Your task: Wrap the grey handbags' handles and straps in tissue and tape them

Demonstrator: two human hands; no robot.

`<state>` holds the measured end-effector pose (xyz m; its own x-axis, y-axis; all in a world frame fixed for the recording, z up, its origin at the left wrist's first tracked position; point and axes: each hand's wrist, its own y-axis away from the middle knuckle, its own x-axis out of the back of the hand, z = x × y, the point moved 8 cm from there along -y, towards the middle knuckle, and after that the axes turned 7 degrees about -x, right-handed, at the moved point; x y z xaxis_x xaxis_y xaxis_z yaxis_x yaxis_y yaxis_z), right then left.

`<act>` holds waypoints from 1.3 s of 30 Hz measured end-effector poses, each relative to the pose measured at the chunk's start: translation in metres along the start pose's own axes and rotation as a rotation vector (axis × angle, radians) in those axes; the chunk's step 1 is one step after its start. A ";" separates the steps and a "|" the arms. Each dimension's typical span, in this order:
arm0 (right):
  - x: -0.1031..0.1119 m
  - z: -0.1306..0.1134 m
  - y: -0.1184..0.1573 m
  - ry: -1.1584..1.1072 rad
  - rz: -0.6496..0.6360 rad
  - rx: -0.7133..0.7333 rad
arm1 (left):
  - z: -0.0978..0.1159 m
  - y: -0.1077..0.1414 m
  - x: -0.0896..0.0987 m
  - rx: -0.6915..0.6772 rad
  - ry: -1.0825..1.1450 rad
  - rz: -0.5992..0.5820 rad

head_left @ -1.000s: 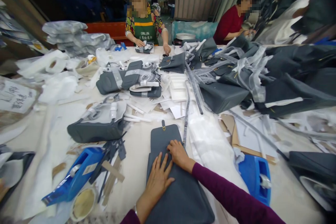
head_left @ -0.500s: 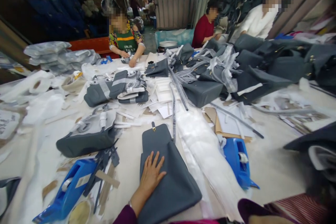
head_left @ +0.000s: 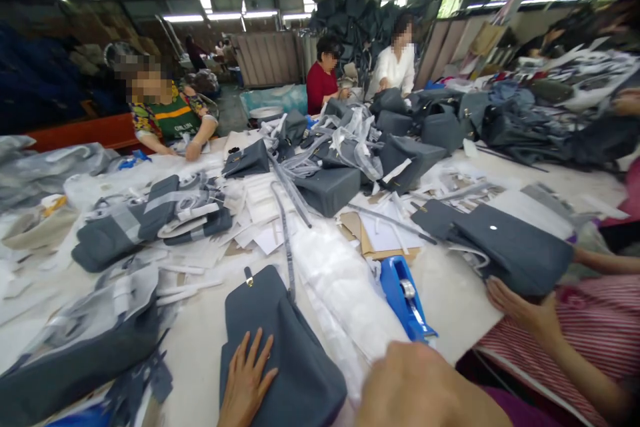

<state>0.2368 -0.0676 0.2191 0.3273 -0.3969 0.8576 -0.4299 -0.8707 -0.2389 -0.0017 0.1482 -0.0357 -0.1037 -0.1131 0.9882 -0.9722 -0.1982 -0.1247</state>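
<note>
My left hand point(head_left: 249, 377) lies flat with fingers spread on a dark grey bag point(head_left: 295, 353), whose flap with a small gold clasp points away from me. My right hand point(head_left: 410, 380) is raised close to the camera at the bottom, to the right of the bag. It is blurred and its fingers are hidden, so what it holds, if anything, does not show. A blue tape dispenser point(head_left: 404, 297) stands just beyond it. White wrapping material point(head_left: 340, 267) runs beside the bag.
At the right, a person in red stripes holds another grey bag point(head_left: 515, 247). Across the table are more people and a heap of grey bags point(head_left: 325, 190). Wrapped bags point(head_left: 120, 220) and a half-wrapped bag point(head_left: 95, 340) lie at the left.
The view has swung to the right. My right hand has come up into clear view from the lower edge. The person at the right now shows with a bag in their hands.
</note>
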 end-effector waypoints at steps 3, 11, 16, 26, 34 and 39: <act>-0.059 0.027 -0.046 -0.147 -0.074 -0.042 | -0.002 -0.001 -0.004 -0.036 -0.013 0.052; -0.094 0.280 -0.068 0.191 -0.167 -0.737 | 0.001 -0.002 0.004 -0.121 -0.091 0.165; -0.116 0.330 -0.060 0.379 -0.216 -0.707 | 0.000 -0.003 0.002 -0.113 -0.097 0.125; -0.125 0.366 -0.062 0.553 -0.348 -0.589 | -0.008 0.002 -0.015 -0.008 0.022 -0.037; -0.122 0.373 -0.066 0.579 -0.444 -0.615 | -0.004 -0.002 -0.009 -0.082 -0.043 0.021; -0.112 0.369 -0.071 0.558 -0.455 -0.630 | -0.004 -0.002 -0.007 -0.068 -0.036 0.040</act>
<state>0.5411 -0.0686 -0.0278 0.1963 0.2781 0.9403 -0.7875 -0.5266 0.3201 0.0005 0.1534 -0.0416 -0.1361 -0.1547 0.9785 -0.9797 -0.1260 -0.1562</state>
